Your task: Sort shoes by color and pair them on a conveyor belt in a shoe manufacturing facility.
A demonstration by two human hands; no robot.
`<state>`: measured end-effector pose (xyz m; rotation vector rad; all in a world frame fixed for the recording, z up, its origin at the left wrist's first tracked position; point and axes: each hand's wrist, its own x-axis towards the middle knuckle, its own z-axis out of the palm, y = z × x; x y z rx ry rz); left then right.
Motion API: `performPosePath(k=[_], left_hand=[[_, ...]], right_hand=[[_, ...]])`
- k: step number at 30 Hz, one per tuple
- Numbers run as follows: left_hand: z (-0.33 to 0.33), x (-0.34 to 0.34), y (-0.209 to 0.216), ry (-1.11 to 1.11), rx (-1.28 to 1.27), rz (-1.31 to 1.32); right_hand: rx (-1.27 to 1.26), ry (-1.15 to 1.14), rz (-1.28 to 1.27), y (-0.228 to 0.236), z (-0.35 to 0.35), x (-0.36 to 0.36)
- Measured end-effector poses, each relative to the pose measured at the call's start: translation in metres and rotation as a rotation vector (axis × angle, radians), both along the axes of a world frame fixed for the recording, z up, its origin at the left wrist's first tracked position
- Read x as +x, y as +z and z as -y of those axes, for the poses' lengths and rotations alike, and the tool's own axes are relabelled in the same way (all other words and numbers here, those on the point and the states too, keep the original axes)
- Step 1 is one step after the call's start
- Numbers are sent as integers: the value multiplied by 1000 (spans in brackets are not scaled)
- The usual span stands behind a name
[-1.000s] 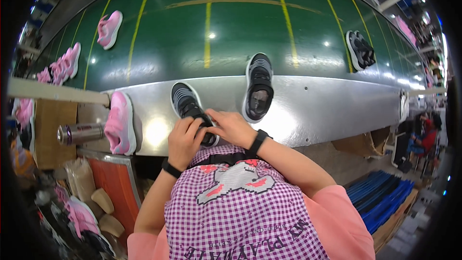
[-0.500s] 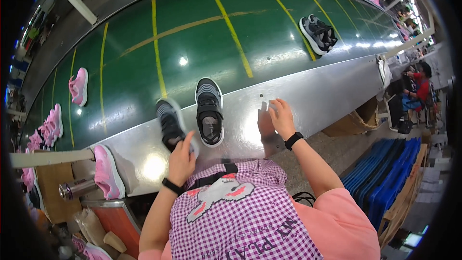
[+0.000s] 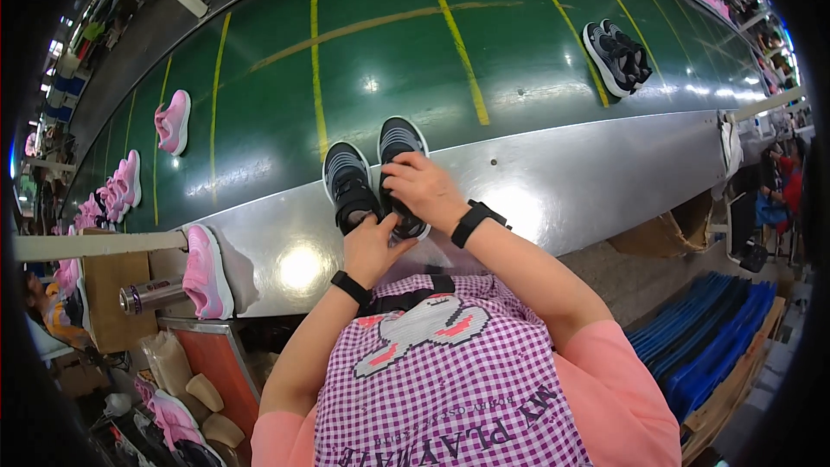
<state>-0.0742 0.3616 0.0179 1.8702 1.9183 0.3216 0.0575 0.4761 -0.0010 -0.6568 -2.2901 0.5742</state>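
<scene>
Two black-and-grey sneakers with white soles stand side by side in front of me, toes pointing away. The left sneaker [image 3: 349, 180] has its heel under my left hand [image 3: 370, 251], whose fingers close on the collar while the thumb reaches toward the other heel. My right hand [image 3: 425, 194] bends over the right sneaker [image 3: 399, 136], fingers curled onto its strap area, which the hand largely hides. Both shoes straddle the edge between the metal ledge [image 3: 571, 164] and the green belt [image 3: 277, 121].
Another black pair [image 3: 616, 60] sits on the belt at far right. Pink sneakers [image 3: 173, 122] lie along the left side, one pink sneaker [image 3: 207, 272] on the ledge beside a metal flask [image 3: 151, 296]. Blue boards [image 3: 705, 329] lean at lower right.
The left sneaker has been set down close beside the right one. My right hand has moved left from over the bare ledge onto the right sneaker. The view has shifted slightly.
</scene>
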Motion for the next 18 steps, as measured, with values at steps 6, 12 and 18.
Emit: performPosePath(k=[6, 12, 18], left_hand=[[-1, -1, -4, -21, 9, -2], [5, -4, -1, 62, -23, -46], [5, -4, -2, 36, 70, -46]], right_hand=[[153, 158, 62, -12, -2, -11], [-56, 122, -33, 10, 7, 15], [-217, -600, 158, -60, -22, 177]])
